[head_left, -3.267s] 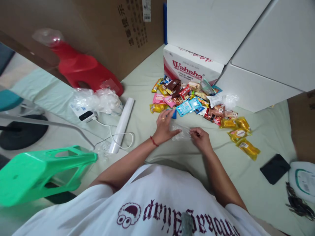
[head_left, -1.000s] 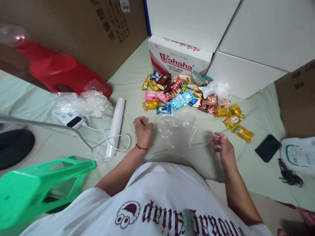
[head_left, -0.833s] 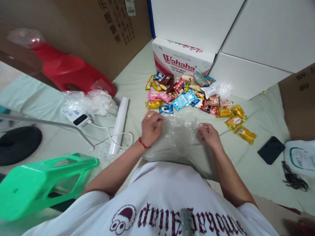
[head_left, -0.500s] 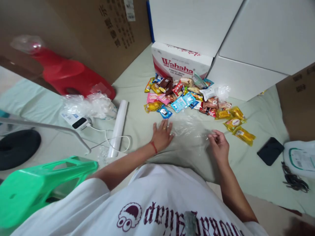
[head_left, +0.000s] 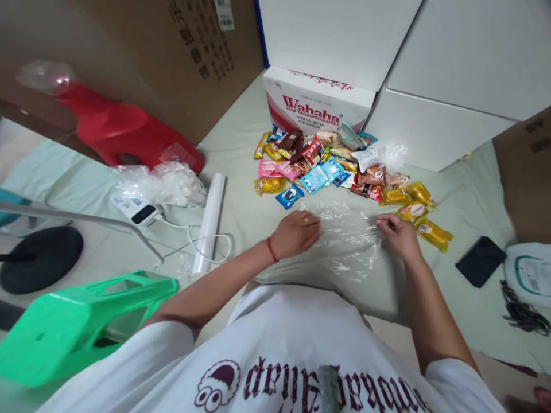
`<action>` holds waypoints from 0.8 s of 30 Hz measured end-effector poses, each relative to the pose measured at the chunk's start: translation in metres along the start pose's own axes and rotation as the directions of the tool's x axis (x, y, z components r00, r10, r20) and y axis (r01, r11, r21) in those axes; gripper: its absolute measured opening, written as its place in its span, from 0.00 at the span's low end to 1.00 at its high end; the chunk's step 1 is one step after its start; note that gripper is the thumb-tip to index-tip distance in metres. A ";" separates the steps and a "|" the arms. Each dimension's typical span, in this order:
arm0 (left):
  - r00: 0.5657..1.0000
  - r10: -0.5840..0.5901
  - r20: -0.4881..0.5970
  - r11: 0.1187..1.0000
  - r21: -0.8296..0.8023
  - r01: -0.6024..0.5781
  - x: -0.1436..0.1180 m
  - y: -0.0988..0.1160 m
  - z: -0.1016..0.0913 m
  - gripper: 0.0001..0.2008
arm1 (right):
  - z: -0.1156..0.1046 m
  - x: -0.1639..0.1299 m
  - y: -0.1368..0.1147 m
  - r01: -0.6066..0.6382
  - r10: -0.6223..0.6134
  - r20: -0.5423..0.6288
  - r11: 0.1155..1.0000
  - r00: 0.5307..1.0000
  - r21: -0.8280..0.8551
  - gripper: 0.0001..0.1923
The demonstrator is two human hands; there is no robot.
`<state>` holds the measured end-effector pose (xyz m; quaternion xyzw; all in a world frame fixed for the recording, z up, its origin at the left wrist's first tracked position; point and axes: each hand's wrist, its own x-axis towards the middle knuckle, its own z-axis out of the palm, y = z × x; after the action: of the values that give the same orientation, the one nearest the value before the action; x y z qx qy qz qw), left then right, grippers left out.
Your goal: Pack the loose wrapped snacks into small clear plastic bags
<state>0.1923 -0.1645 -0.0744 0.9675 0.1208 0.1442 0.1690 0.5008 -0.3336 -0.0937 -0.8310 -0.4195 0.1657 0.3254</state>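
Note:
A clear plastic bag (head_left: pixel 350 244) lies flat on the pale green sheet between my hands. My left hand (head_left: pixel 297 234), with a red string on its wrist, has its fingers curled on the bag's left edge. At the opposite edge my right hand (head_left: pixel 398 234) pinches the film between thumb and fingertips. Just beyond the bag spreads a pile of wrapped snacks (head_left: pixel 316 178) in many colours. A small blue packet (head_left: pixel 290 196) sits nearest my left hand. Several yellow-wrapped snacks (head_left: pixel 434 234) are close to my right hand.
Behind the snacks stands a Wahaba carton (head_left: pixel 318 106). On the left are a red jug (head_left: pixel 129 132), crumpled plastic (head_left: pixel 172 180), a white roll (head_left: pixel 209 223), a cable and a green stool (head_left: pixel 86 321). A black phone-like object (head_left: pixel 481 261) lies at right.
My left hand has gone from fingers spread flat to curled on the bag, shifting slightly right. My right hand has moved right, and the bag is spread wider.

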 end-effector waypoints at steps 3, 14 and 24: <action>0.994 -0.078 0.072 0.995 0.067 0.073 0.033 -0.007 0.039 0.22 | -0.012 0.001 -0.010 0.110 -0.188 -0.214 0.937 0.959 -0.331 0.19; 0.908 -0.417 0.034 0.899 0.159 0.407 0.001 -0.003 0.059 0.27 | 0.021 -0.137 0.015 0.450 -0.420 0.400 0.893 0.815 0.022 0.24; 0.928 -0.371 0.028 0.914 0.190 0.359 -0.004 -0.015 0.065 0.28 | -0.024 0.049 -0.049 0.472 -0.442 0.184 0.865 0.878 -0.172 0.19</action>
<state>0.2069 -0.1706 -0.1397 0.9433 0.3065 0.0679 0.1079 0.5143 -0.2826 -0.0426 -0.7240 -0.6414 0.0953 0.2353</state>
